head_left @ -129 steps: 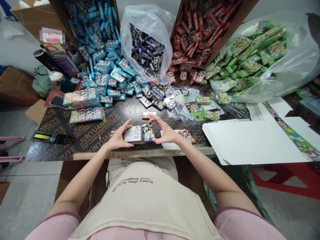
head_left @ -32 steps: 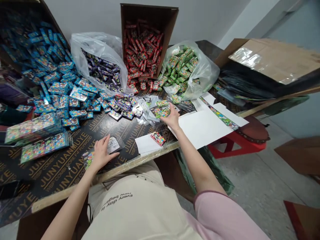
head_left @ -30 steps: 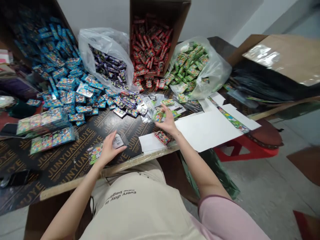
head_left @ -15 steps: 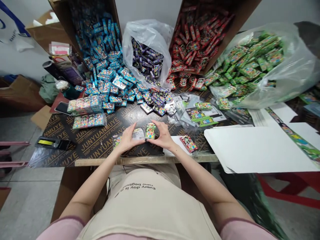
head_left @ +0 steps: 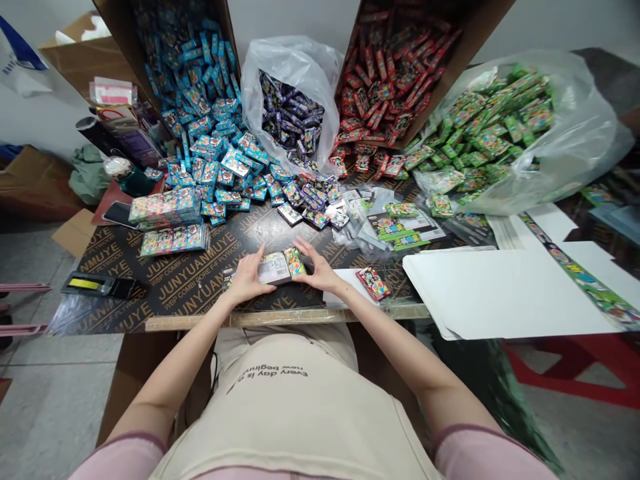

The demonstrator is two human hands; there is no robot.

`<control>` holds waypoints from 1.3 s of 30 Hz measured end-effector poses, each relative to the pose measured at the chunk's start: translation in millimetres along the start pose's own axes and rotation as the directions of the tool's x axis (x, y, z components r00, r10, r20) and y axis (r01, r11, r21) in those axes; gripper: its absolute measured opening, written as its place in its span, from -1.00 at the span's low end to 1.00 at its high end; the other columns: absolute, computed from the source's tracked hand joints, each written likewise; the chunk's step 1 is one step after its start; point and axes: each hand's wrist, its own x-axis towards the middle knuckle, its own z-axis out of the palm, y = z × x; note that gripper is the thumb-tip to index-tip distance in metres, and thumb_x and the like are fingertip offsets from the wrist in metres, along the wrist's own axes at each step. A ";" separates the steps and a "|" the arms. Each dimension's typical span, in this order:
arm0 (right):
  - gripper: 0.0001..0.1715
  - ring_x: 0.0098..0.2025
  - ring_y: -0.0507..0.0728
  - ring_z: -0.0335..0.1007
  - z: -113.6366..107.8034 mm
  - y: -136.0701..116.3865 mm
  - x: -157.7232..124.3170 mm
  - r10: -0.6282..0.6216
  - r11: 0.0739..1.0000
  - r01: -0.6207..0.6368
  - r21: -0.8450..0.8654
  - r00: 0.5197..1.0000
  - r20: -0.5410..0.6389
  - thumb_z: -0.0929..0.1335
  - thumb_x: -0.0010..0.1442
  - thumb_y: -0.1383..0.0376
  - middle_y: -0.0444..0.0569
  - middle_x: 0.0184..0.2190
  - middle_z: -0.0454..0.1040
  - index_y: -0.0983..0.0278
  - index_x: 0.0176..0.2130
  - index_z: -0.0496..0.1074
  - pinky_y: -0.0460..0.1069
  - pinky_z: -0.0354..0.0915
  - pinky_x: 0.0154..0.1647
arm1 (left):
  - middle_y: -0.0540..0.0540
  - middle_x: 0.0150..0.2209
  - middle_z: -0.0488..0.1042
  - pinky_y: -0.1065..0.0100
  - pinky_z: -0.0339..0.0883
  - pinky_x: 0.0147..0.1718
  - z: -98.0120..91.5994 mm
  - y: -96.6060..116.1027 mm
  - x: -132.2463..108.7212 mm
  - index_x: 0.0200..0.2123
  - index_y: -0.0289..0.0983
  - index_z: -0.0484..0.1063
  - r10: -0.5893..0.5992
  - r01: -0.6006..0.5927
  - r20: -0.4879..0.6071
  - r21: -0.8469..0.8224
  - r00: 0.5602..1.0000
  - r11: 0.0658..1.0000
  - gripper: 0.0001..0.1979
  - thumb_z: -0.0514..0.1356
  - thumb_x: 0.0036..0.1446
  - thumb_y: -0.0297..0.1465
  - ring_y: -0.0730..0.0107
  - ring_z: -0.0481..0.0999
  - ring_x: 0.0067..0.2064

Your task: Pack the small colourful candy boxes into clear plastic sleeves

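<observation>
Near the front edge of the table, my left hand (head_left: 246,278) is closed around a small box with a pale grey printed face (head_left: 274,268), fingers along the far side and thumb along the near side. My right hand (head_left: 319,272) grips the right end of a small green candy-style box (head_left: 295,262), which stands against the grey-faced one in a row. Part of another colourful small box (head_left: 227,276) shows left of my left hand. To the right of my right hand, a red small box (head_left: 373,283) lies partly on a white sheet (head_left: 345,293).
Blue boxes (head_left: 205,170), a bag of purple boxes (head_left: 293,113), red boxes (head_left: 385,80) and a bag of green boxes (head_left: 500,133) line the back. Wrapped stacks (head_left: 173,240) and a tape dispenser (head_left: 103,285) are left; white card sheets (head_left: 515,293) lie right.
My right hand has brought the green box left and against the grey-faced box, closing the small gap between them. The whole view has shifted slightly.
</observation>
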 end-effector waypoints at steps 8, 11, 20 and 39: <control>-0.02 0.32 0.26 0.11 -20.9 -57.5 38.3 -0.095 0.993 0.096 0.063 0.995 -0.019 0.45 0.03 -0.05 0.00 0.25 0.27 0.04 0.31 0.06 0.24 -0.01 0.34 | -0.13 -0.03 0.25 0.10 0.27 0.05 -9.0 29.8 21.1 0.32 -0.15 0.02 -0.017 -0.036 -0.253 -0.201 0.967 0.979 0.09 0.45 -0.29 -0.28 0.09 0.36 0.02; -0.22 0.36 0.27 0.00 -15.2 -77.2 40.0 -0.124 0.991 0.110 -0.079 0.972 -0.199 0.39 0.11 -0.05 -0.02 0.27 0.22 0.05 0.25 0.19 0.27 -0.10 0.36 | -0.15 0.00 0.24 0.09 0.24 0.10 -7.3 42.4 24.1 0.31 -0.15 0.05 -0.109 -0.013 -0.416 -0.280 0.903 0.960 0.09 0.47 -0.31 -0.25 0.07 0.34 0.08; -0.43 -0.20 0.16 0.50 26.7 -78.5 53.8 0.443 0.829 -0.079 0.553 0.697 -0.564 0.35 0.10 0.00 -0.06 -0.28 0.53 0.21 0.03 0.28 0.06 0.42 -0.17 | -0.16 -0.13 0.50 0.26 0.32 -0.01 30.1 79.5 26.3 -0.11 -0.27 0.50 -0.580 -0.055 -0.261 -0.936 0.771 0.347 -0.44 0.21 0.02 0.05 0.26 0.48 -0.04; -0.88 -0.22 0.15 0.51 11.3 -70.1 29.4 0.334 0.886 -0.081 0.456 0.794 -0.508 0.34 0.02 0.24 -0.06 -0.33 0.59 0.23 -0.40 0.46 0.10 0.37 -0.06 | -0.05 -0.45 0.54 0.39 0.36 -0.34 -30.4 74.4 37.4 -0.50 -0.30 0.54 -0.334 0.041 -0.198 -0.807 0.922 0.590 -0.82 0.38 -0.19 -0.32 0.40 0.50 -0.37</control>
